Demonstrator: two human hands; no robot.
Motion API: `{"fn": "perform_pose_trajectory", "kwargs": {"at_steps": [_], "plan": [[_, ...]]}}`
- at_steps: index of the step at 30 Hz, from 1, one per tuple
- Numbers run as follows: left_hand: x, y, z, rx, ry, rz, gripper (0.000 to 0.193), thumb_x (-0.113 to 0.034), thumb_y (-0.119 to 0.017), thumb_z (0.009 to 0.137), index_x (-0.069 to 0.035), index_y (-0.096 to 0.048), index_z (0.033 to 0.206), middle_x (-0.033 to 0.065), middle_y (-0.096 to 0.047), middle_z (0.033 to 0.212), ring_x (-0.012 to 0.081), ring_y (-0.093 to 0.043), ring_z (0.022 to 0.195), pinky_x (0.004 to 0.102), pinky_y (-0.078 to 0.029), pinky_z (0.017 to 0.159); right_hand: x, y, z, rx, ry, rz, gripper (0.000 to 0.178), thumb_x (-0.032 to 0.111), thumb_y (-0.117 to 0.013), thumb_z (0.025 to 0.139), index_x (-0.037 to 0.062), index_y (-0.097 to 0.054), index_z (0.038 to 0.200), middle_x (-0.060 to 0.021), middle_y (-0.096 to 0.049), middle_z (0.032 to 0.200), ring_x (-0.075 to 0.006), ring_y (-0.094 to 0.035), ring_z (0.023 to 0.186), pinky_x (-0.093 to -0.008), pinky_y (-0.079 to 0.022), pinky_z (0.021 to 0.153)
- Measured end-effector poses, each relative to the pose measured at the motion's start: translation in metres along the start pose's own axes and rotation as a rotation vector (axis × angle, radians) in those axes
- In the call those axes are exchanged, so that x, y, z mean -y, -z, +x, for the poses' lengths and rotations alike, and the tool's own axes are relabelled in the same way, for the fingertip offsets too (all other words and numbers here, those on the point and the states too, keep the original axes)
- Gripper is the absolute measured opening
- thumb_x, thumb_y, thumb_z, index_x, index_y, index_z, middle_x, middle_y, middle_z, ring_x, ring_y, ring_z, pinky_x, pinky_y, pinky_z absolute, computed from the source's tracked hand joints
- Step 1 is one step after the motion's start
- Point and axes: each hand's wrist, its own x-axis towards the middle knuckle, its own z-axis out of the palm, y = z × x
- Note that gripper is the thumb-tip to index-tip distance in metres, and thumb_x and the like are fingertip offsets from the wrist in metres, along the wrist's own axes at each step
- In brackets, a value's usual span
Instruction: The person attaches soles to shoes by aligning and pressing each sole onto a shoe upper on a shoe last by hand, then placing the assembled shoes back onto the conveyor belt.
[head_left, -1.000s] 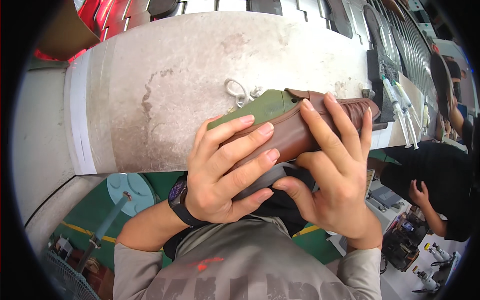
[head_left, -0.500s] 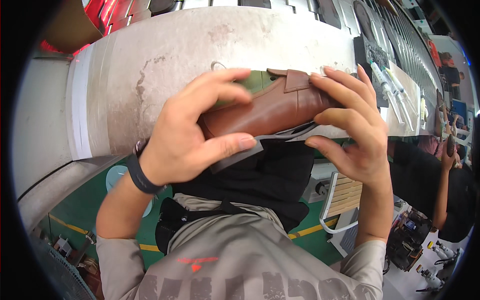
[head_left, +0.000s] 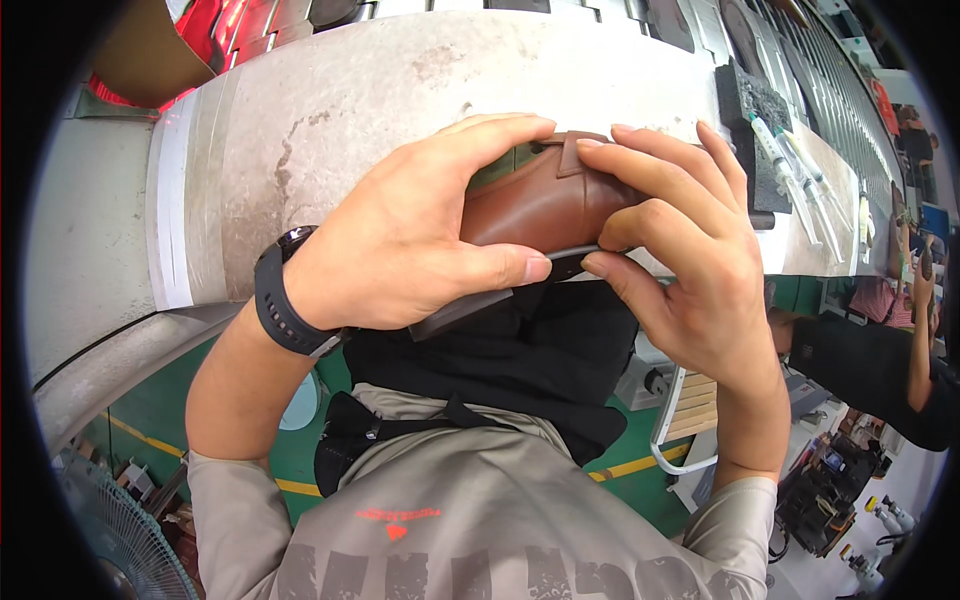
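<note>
A brown leather shoe point(head_left: 535, 212) lies on its side at the near edge of the worktable, a green last point(head_left: 492, 168) showing in its opening. Its dark sole point(head_left: 465, 315) faces me, and the sole's edge looks partly apart from the upper near the middle. My left hand point(head_left: 400, 225) wraps the left part of the shoe, thumb along the sole's edge and fingers over the top. At the other end, my right hand point(head_left: 700, 240) pinches the sole's edge between thumb and index finger. Its other fingers rest over the brown upper. Both palms hide the shoe's ends.
Several syringes point(head_left: 790, 170) lie on the pale worktable point(head_left: 330, 120) at the right, beside a black foam block point(head_left: 745, 130). Beyond the table runs a slatted metal conveyor point(head_left: 400, 8) carrying dark soles. A wooden-slatted chair point(head_left: 690, 405) and another person point(head_left: 870, 360) are at the right.
My left hand has slid right along the shoe, its thumb now farther along the sole's edge. My right thumb and index finger have closed in on that edge.
</note>
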Motion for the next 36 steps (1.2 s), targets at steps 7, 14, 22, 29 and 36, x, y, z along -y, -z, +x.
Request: {"fn": "perform_pose_trajectory", "kwargs": {"at_steps": [7, 14, 22, 29, 36], "plan": [[-0.003, -0.013, 0.008, -0.106, -0.021, 0.176, 0.076, -0.019, -0.087, 0.081, 0.004, -0.056, 0.146, 0.0209, -0.066, 0.136, 0.0335, -0.066, 0.126, 0.0408, -0.050, 0.111, 0.010, -0.003, 0.001, -0.025, -0.018, -0.057, 0.035, 0.010, -0.090, 0.073, 0.0071, -0.066, 0.099, -0.0154, -0.072, 0.139, -0.0387, -0.064, 0.135, -0.0619, -0.037, 0.121], [-0.002, -0.014, 0.007, -0.122, -0.051, 0.208, 0.076, -0.024, -0.085, 0.078, 0.004, -0.057, 0.143, 0.0228, -0.065, 0.133, 0.0397, -0.065, 0.122, 0.0435, -0.051, 0.109, -0.044, 0.031, 0.001, 0.122, -0.079, 0.179, 0.071, 0.042, -0.092, 0.080, 0.0001, -0.071, 0.133, -0.0178, -0.072, 0.141, -0.0347, -0.067, 0.133, -0.0472, -0.047, 0.116], [-0.001, -0.013, 0.005, -0.145, -0.044, 0.204, 0.076, -0.022, -0.085, 0.075, 0.003, -0.058, 0.141, 0.0226, -0.065, 0.135, 0.0413, -0.063, 0.126, 0.0462, -0.049, 0.111, -0.066, 0.044, 0.027, 0.329, -0.187, 0.420, 0.056, 0.026, -0.088, 0.087, -0.0029, -0.072, 0.132, -0.0197, -0.078, 0.118, -0.0290, -0.076, 0.108, -0.0391, -0.058, 0.099], [-0.002, -0.016, 0.006, -0.153, -0.028, 0.219, 0.077, -0.022, -0.086, 0.075, 0.001, -0.058, 0.143, 0.0219, -0.064, 0.140, 0.0415, -0.060, 0.131, 0.0480, -0.045, 0.115, -0.054, 0.031, 0.028, 0.258, -0.087, 0.233, 0.071, 0.045, -0.093, 0.078, -0.0002, -0.072, 0.128, -0.0181, -0.076, 0.107, -0.0397, -0.072, 0.099, -0.0439, -0.057, 0.090], [-0.003, -0.016, 0.004, -0.155, -0.003, 0.212, 0.078, -0.022, -0.087, 0.075, 0.000, -0.058, 0.143, 0.0212, -0.064, 0.140, 0.0410, -0.059, 0.133, 0.0481, -0.043, 0.117, -0.045, 0.019, 0.024, 0.211, -0.049, -0.030, 0.091, 0.058, -0.096, 0.063, 0.0004, -0.073, 0.130, -0.0176, -0.076, 0.115, -0.0379, -0.073, 0.107, -0.0441, -0.057, 0.095]]}}
